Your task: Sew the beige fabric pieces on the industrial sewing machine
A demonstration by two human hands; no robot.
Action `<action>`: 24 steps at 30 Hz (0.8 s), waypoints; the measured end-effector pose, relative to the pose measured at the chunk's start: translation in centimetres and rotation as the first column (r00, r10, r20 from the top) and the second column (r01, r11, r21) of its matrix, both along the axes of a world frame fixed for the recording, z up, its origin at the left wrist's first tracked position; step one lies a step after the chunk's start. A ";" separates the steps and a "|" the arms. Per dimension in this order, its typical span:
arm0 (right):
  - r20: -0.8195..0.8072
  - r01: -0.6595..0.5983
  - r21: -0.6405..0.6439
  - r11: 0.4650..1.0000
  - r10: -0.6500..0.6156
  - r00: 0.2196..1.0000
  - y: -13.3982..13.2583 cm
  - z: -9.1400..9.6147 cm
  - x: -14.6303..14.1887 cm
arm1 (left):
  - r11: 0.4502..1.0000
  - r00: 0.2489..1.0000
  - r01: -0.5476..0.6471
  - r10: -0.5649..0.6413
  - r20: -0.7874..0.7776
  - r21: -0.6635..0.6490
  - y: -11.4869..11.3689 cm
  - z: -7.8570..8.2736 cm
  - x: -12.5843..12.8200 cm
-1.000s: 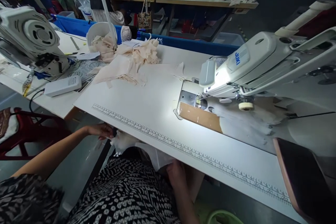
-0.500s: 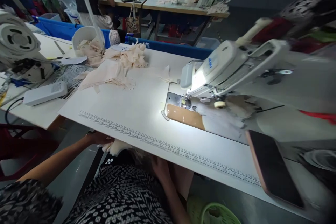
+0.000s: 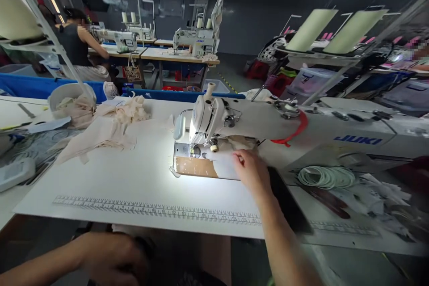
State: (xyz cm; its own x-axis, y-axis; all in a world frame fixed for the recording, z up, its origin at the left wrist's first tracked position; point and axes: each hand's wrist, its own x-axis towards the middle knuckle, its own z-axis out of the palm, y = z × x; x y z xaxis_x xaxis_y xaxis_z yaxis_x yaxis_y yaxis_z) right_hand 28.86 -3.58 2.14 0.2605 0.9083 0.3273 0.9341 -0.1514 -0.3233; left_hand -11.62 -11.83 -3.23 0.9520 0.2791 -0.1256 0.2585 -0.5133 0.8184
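Observation:
My right hand (image 3: 252, 170) reaches over the table onto the bed of the white Juki sewing machine (image 3: 254, 120). Its bent fingers close on a pale fabric piece (image 3: 225, 167) lying just right of the tan needle-plate cover (image 3: 195, 166), below the lit needle area. My left hand (image 3: 112, 259) hangs low at the bottom edge, under the front of the white table (image 3: 134, 178). It is blurred and looks loosely curled; what it holds, if anything, does not show.
A dark phone (image 3: 288, 205) lies beside my right wrist. A ruler strip (image 3: 150, 208) runs along the front edge. Beige fabric pieces (image 3: 110, 127) and a white bowl (image 3: 65, 96) sit at back left, coiled elastic (image 3: 325, 176) at right. Another person sews far left.
My view has tilted up from my lap to the room. My right hand rose from under the table onto the machine bed. My left hand stays low.

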 end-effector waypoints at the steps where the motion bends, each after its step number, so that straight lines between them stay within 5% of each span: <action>1: 0.033 0.021 -0.005 1.000 -0.021 0.999 1.3 -0.4 0.4 | 0.998 0.993 0.064 -0.062 0.103 -0.018 0.3 2.1 2.0; 4: 0.066 0.042 -0.005 0.999 -0.042 0.997 3.1 -1.4 0.6 | 0.995 0.949 0.011 -0.042 0.313 0.099 2.3 6.7 7.9; 6: 0.076 0.036 -0.012 0.999 -0.035 0.996 2.9 -1.8 0.6 | 0.957 0.910 -0.132 0.014 0.414 0.257 4.5 7.4 11.6; 10: 0.087 -0.011 -0.027 1.000 0.013 0.996 1.5 -2.1 0.8 | 0.830 0.871 -0.358 0.132 0.473 0.428 9.0 4.9 18.2; 14: 0.095 -0.050 -0.025 0.998 0.052 0.994 0.9 -2.2 1.0 | 0.736 0.874 -0.472 0.320 0.365 0.485 12.0 3.2 22.8; 18: 0.099 -0.081 -0.018 0.997 0.082 0.992 1.2 -2.6 1.4 | 0.719 0.875 -0.479 0.440 0.204 0.504 13.2 3.5 25.0; 24: 0.099 -0.089 0.001 0.996 0.088 0.991 1.3 -3.3 2.0 | 0.707 0.841 -0.533 0.506 0.194 0.465 13.7 3.0 26.1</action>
